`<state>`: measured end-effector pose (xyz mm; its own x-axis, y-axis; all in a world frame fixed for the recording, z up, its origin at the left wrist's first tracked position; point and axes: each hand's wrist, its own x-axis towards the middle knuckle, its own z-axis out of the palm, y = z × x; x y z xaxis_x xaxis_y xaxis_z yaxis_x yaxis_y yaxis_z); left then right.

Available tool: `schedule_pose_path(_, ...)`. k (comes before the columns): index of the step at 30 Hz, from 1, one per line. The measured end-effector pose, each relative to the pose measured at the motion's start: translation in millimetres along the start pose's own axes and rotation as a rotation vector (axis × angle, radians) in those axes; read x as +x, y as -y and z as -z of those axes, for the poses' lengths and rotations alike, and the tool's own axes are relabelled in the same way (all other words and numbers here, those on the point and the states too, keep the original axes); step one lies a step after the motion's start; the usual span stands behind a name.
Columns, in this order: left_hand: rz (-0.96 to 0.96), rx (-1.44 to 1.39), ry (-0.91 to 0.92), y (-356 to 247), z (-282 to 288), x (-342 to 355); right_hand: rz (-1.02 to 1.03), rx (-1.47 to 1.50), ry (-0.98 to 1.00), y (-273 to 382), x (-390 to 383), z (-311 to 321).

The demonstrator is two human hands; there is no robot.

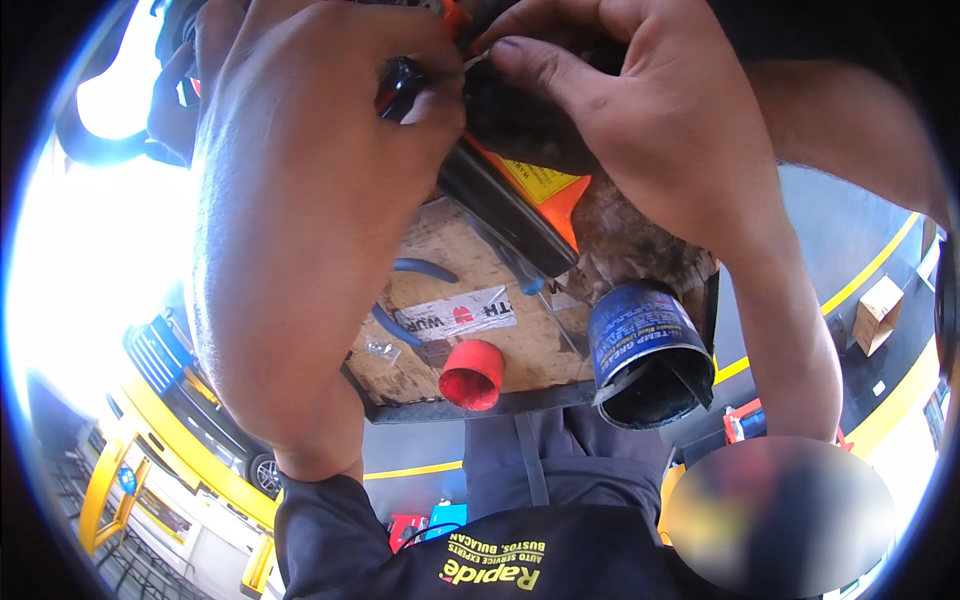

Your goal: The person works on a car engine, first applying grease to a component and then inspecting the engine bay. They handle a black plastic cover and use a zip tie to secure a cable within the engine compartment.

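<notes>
Pinching a small dark part [480,60] high above the tray [470,300], the left hand [310,200] is curling tight around a tool [400,85] while the right hand [620,120] is nipping its tip, likely light, stiff, greasy, best gripped firmly by fingertips.

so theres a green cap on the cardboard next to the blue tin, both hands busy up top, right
Not quite: the cap is red, not green. The head view shows it lying on the cardboard beside the blue tin, with the left hand and right hand both working on a dark part at the top of the picture.
</notes>
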<state>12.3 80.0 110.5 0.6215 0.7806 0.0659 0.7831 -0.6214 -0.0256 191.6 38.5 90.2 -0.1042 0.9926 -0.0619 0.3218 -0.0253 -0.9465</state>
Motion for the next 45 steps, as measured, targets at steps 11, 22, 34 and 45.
schedule_pose_path(11,0.027,-0.012,-0.025,-7.0,-5.6,1.0,-0.117,0.138,0.099,-4.7,9.7,12.7)
schedule_pose_path(22,0.115,-0.116,0.015,-8.5,-3.7,-3.2,-0.129,0.151,0.071,-1.7,8.8,11.0)
schedule_pose_path(34,0.078,-0.150,0.005,-5.1,-7.2,-4.8,0.047,0.109,-0.014,-14.8,1.0,-2.2)
schedule_pose_path(45,0.057,-0.148,-0.062,-0.7,-7.3,-12.4,0.030,0.142,0.099,-5.3,8.3,6.7)
